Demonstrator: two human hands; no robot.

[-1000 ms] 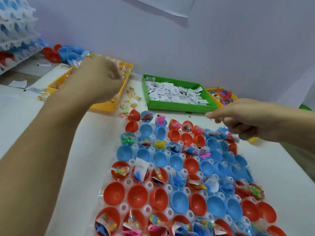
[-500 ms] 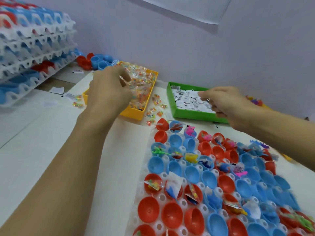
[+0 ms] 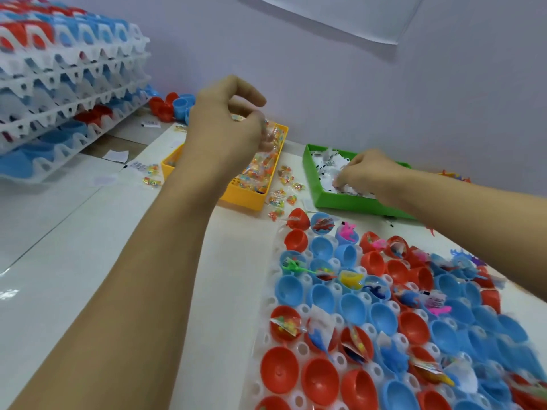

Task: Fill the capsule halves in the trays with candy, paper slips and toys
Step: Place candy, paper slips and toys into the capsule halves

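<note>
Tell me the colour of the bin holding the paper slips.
Green, clearest in the head view; the right hand is inside it.

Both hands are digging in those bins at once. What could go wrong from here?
The left hand lifts candy packets above the yellow bin; some could spill, as loose packets already have beside it. The right hand in the green bin might grab several paper slips together.

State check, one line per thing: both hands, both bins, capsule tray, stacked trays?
left hand: raised over the yellow bin, pinching candy packets
right hand: down in the green bin, fingers curled on paper slips
yellow bin: holds candy packets, some spilled beside it
green bin: holds paper slips
capsule tray: partly filled, many halves empty
stacked trays: piled at far left, loaded with capsule halves
</note>
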